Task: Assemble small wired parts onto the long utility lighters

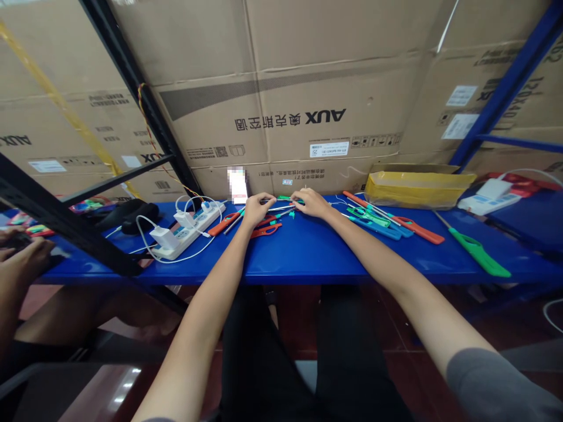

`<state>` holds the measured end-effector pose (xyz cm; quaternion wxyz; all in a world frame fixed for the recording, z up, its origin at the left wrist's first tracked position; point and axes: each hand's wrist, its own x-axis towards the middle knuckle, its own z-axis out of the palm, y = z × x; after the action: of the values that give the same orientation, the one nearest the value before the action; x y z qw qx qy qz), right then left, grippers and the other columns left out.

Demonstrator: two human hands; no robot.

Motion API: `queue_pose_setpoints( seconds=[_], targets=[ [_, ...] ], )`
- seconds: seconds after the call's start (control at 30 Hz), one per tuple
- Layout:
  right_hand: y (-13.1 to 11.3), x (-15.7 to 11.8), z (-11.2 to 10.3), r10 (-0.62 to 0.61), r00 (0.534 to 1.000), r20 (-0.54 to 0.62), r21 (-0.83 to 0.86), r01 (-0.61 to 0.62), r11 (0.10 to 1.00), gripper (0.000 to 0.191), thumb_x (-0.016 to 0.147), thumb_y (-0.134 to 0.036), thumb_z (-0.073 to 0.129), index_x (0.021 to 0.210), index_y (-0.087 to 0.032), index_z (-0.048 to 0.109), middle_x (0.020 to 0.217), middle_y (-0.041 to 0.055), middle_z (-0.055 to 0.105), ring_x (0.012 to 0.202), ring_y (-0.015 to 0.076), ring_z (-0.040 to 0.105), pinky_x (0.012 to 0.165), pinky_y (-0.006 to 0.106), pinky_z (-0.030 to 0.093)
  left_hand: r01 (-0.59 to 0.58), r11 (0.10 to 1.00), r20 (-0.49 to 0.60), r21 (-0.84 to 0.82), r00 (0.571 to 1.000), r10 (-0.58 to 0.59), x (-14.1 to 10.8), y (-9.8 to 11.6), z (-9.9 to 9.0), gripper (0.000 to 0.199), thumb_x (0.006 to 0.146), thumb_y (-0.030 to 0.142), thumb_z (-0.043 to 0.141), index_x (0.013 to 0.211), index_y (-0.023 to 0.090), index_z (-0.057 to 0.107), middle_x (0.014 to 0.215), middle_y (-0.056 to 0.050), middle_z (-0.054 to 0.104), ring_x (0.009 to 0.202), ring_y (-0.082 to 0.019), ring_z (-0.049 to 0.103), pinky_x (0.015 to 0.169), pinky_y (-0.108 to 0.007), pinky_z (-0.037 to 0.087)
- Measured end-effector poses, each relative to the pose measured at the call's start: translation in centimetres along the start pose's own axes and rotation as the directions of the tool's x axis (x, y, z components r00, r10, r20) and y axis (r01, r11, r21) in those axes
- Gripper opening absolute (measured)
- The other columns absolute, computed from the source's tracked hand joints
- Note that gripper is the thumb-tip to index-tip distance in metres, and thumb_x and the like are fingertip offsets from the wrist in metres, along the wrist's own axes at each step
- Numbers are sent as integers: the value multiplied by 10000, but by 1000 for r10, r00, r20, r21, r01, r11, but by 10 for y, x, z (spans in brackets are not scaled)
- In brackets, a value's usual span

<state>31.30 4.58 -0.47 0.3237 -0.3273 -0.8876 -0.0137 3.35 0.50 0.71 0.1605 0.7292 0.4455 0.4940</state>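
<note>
My left hand (258, 209) is closed, its fingertips pinched at the left end of a small group of thin parts; what it holds is too small to name. Close to its right, my right hand (310, 202) is also closed, fingers curled by a green piece (285, 198), its hold hidden. Beneath and between the hands lie metal rods and an orange lighter handle (266, 230). Another orange handle (226, 224) rests left of my left hand. Right of my right forearm are several long lighters, with blue (382, 229), green (368, 216) and orange (423, 230) handles.
A green lighter (479, 253) lies at the right of the blue table (303, 264). A lit phone (238, 186) leans on the cardboard (281, 140). Power strips (189, 232) with cables, a yellow-taped box (416, 189) and a black post (127, 140) stand around. Another person's hands (26, 255) are far left.
</note>
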Motion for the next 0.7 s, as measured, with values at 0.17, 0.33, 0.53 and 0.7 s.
queue_pose_setpoints(
  seconds=[0.17, 0.33, 0.53, 0.7],
  targets=[
    [-1, 1, -1, 22, 1000, 11, 4, -22, 1000, 204, 1087, -250, 652, 1200, -242, 822, 1157, 122, 864, 1103, 322, 755, 1090, 469, 531, 4, 1000, -3, -2, 1000, -4, -1, 3, 0, 193, 972, 396, 808, 956, 216, 874, 1057, -96, 905, 1022, -303, 831, 1011, -427, 654],
    [1, 1, -2, 41, 999, 18, 37, -41, 998, 182, 1090, -223, 658, 1208, -251, 793, 1164, 103, 871, 1099, 306, 761, 1096, 457, 518, 23, 1000, -4, -2, 1000, -23, -2, 5, 0, 227, 972, 442, 829, 945, 220, 869, 1039, -96, 901, 1017, -302, 827, 995, -423, 656],
    [1, -1, -2, 46, 999, 9, 44, -47, 998, 133, 1082, -207, 697, 1161, -252, 793, 1135, 96, 868, 1085, 302, 763, 1053, 431, 523, 23, 1000, 9, -4, 1000, -23, -2, 7, -1, 229, 970, 441, 831, 941, 216, 865, 1048, -100, 902, 1018, -306, 829, 1008, -432, 656],
    [2, 0, -3, 64, 998, 15, 30, -65, 997, 118, 1089, -213, 705, 1146, -247, 802, 1123, 104, 871, 1063, 306, 767, 1061, 447, 525, 16, 1000, 19, -10, 1000, -16, -2, 8, -1, 235, 969, 442, 823, 954, 213, 872, 1054, -98, 904, 1016, -303, 829, 1003, -422, 657]
  ],
)
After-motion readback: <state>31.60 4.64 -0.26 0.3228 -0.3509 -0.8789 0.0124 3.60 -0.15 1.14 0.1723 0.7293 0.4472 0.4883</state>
